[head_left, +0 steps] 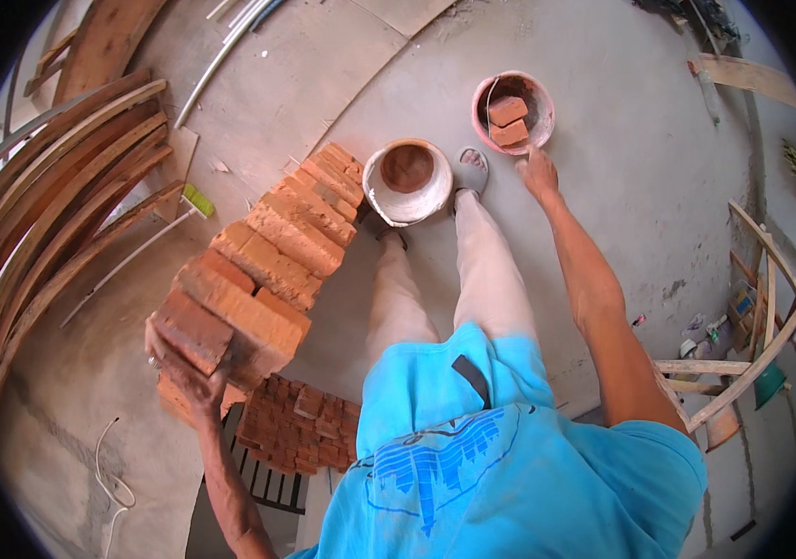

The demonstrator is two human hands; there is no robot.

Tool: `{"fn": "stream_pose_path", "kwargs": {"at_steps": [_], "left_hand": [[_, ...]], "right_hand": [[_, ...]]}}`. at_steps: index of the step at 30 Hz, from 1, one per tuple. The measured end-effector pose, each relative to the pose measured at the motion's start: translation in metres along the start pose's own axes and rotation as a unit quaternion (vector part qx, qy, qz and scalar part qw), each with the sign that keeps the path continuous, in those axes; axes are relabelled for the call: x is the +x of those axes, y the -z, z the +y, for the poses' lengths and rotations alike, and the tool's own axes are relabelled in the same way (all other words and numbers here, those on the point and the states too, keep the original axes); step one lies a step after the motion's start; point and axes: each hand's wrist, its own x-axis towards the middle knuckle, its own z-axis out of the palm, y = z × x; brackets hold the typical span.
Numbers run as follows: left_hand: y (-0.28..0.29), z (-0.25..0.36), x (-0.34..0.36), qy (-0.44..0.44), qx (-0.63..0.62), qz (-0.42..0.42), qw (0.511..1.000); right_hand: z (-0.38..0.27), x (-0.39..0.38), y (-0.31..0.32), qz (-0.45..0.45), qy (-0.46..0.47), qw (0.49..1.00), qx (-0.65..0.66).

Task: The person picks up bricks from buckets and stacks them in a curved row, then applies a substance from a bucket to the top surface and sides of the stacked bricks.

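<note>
My left hand is wrapped round the near end of a dark red brick on top of a long stack of orange bricks. The brick still rests on the stack. Out to the right, my right hand is closed at the near rim of a pinkish bucket. Inside that bucket lie two bricks, one partly over the other. A second bucket, whitish and crusted, stands between the stack and my right foot, with a round brown bottom showing.
Curved wooden boards lean at the left beside a green-headed broom. A lower pile of bricks lies behind me, near a dark metal grille. Wooden frame pieces and clutter stand at the right. A white cable lies lower left.
</note>
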Motion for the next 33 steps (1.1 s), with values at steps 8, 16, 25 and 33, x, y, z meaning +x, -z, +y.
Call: {"fn": "stream_pose_path", "kwargs": {"at_steps": [8, 16, 25, 33], "left_hand": [[0.0, -0.012, -0.032, 0.031, 0.04, -0.009, 0.999], [0.013, -0.009, -0.056, 0.056, 0.06, -0.015, 0.997], [0.005, -0.009, -0.047, 0.071, 0.041, -0.007, 0.997], [-0.006, -0.016, -0.024, 0.056, 0.015, 0.011, 0.998]], "right_hand": [[-0.004, 0.151, -0.025, 0.0, -0.144, 0.988, 0.056], [0.011, 0.213, -0.056, -0.051, -0.23, 0.971, -0.05], [0.032, 0.234, -0.075, -0.061, -0.233, 0.965, -0.104], [0.086, 0.239, -0.081, -0.068, -0.187, 0.979, -0.048]]}}
